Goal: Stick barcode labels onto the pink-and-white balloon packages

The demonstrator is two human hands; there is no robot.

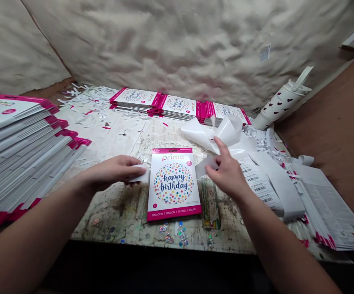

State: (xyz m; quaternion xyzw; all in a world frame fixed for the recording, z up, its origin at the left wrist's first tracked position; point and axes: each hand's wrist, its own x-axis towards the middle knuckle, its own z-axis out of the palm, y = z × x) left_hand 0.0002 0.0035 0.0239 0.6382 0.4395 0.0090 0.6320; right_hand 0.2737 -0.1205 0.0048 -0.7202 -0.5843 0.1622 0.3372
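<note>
A flat "happy birthday" balloon packet [173, 183], white with dark pink bands, lies on the worktop in front of me. To its left, my left hand [123, 169] pinches a white paper flap [139, 173] at the packet's edge. My right hand [226, 167] is at the opposite side, index finger raised and thumb apart. It is beside a pale flap [206, 166] that sticks out from the packet's right edge; the contact there is unclear. Behind this hand lies a curled white backing strip [216, 132], and a sheet of barcode labels [258, 183] is to its right.
Stacked packets stand at the left [26, 143]; more piles [177, 105] line the back. A heart-patterned tumbler [279, 104] leans at the back right. Face-down packets [333, 204] lie at the right edge. Paper scraps [85, 96] and shiny confetti [181, 234] litter the worktop.
</note>
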